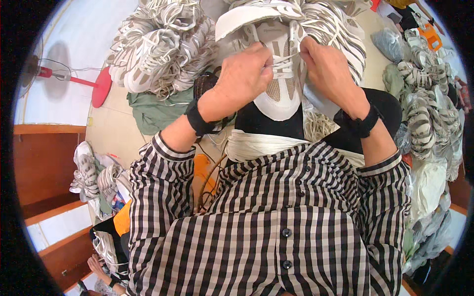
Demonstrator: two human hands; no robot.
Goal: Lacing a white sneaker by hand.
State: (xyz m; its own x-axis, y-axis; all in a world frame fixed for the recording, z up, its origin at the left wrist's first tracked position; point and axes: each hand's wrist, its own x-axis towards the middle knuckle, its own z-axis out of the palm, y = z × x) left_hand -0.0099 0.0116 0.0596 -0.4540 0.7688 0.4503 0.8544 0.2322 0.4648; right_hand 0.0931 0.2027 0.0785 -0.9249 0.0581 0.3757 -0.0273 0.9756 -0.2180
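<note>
Behind left fingers (265,73), shoelace (284,63) indistinct

The head view comes from the left one of two fisheye cameras worn on the person's head, looking steeply down over the chest and a little forward. The left hand (244,81) and right hand (331,69) lie close, above the middle. Below them, nearer the lens, the checked shirt (276,217) fills much of the view. Beyond and beside the hands it reaches the floor (106,130); farther left, a wall (89,42) curves toward the round dark rim.
</note>
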